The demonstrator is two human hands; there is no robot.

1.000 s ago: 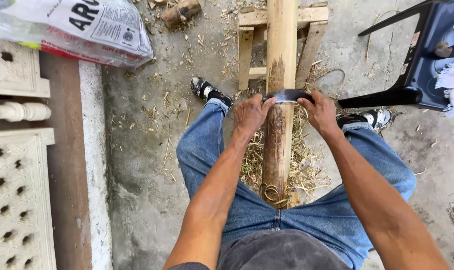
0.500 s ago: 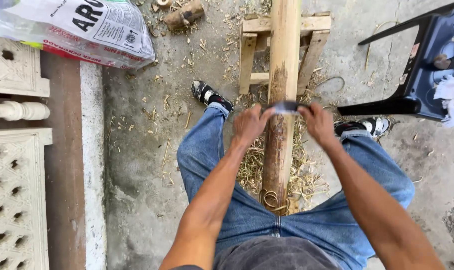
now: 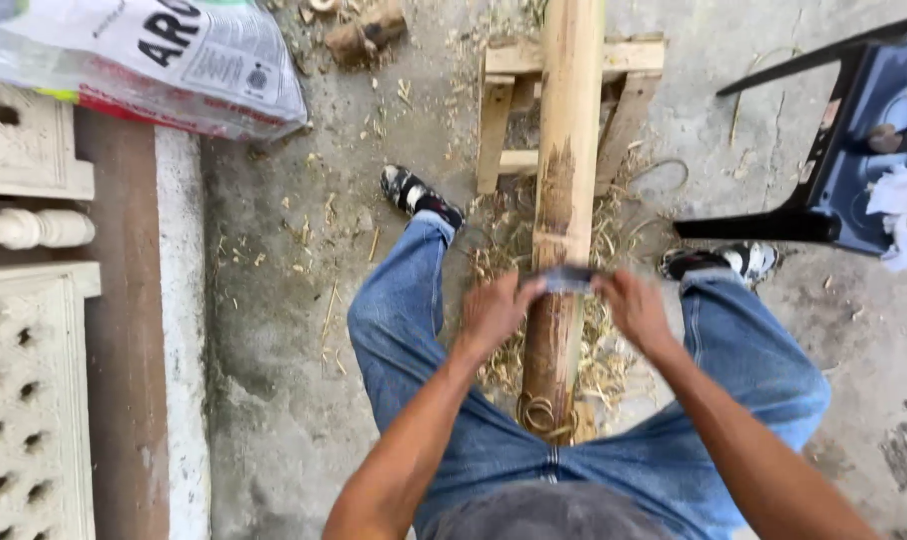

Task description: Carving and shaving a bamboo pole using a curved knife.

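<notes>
Both hands grip a blade [image 3: 568,279] laid across the pole [image 3: 564,200], left hand [image 3: 494,312] and right hand [image 3: 634,308] closed on its ends. Probably best: keep it square, pull evenly, shave thin.

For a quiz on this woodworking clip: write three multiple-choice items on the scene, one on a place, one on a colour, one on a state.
1. Where does the far end of the long pale wooden pole rest?
A. on a small wooden stand
B. on the dark blue plastic chair
C. on the printed plastic sack

2. What colour are the person's trousers?
A. black
B. blue
C. khaki

3. How do the hands hold the short dark blade?
A. one hand only
B. neither hand touches it
C. one hand at each end, across the pole

Answers:
1 A: the pole lies over the wooden stand.
2 B: blue denim jeans.
3 C: left hand and right hand grip the blade at its ends.
</notes>
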